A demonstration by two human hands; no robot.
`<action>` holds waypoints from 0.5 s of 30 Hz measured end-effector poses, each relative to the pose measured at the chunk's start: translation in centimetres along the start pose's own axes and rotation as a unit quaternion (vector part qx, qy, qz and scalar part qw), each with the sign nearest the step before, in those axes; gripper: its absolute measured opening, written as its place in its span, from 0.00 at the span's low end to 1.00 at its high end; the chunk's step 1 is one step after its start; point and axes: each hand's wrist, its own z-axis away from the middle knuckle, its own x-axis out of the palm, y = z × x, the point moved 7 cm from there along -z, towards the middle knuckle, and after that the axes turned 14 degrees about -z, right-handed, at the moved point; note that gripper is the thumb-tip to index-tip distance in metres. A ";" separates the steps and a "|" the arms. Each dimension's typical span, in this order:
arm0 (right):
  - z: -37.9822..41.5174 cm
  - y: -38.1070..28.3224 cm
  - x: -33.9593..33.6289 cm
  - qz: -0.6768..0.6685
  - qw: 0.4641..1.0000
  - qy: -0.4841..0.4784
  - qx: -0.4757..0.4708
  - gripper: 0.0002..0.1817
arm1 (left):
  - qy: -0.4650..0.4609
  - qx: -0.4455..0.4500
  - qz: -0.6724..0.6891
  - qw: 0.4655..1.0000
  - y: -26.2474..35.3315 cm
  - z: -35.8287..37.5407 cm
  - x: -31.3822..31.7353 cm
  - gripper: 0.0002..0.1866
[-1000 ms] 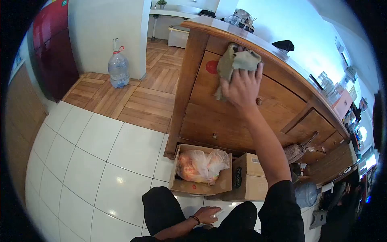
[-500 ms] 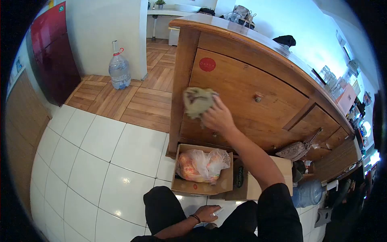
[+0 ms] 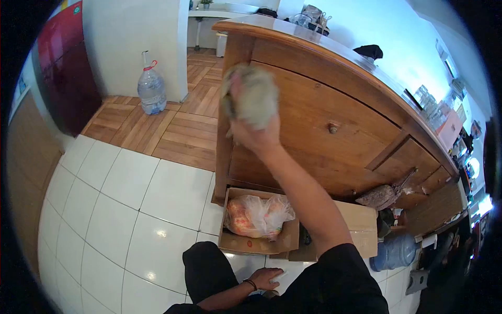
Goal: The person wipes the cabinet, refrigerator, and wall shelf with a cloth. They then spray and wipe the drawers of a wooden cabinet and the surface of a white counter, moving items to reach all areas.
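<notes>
My right hand is closed on a greenish-grey cloth, smeared by motion. The cloth lies over the upper left part of the wooden cabinet's front, close to its corner post, and covers the round red sticker almost wholly. Low down between my knees, my left hand is closed around a small white object, mostly hidden by the fingers, so its kind cannot be made out.
An open cardboard box holding a plastic bag stands at the cabinet's foot. Right of it are a closed carton, a blue water jug and a hanging duster. Another large bottle stands by the wall.
My right hand has moved the cloth up and slightly left along the cabinet front, over the red sticker. My left hand stays low with the white object. The view has shifted slightly.
</notes>
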 end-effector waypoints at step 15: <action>-2.4 4.6 -7.9 0.090 0.996 0.002 0.018 0.34 | 0.008 0.009 0.048 0.999 -0.5 0.1 -1.2 0.34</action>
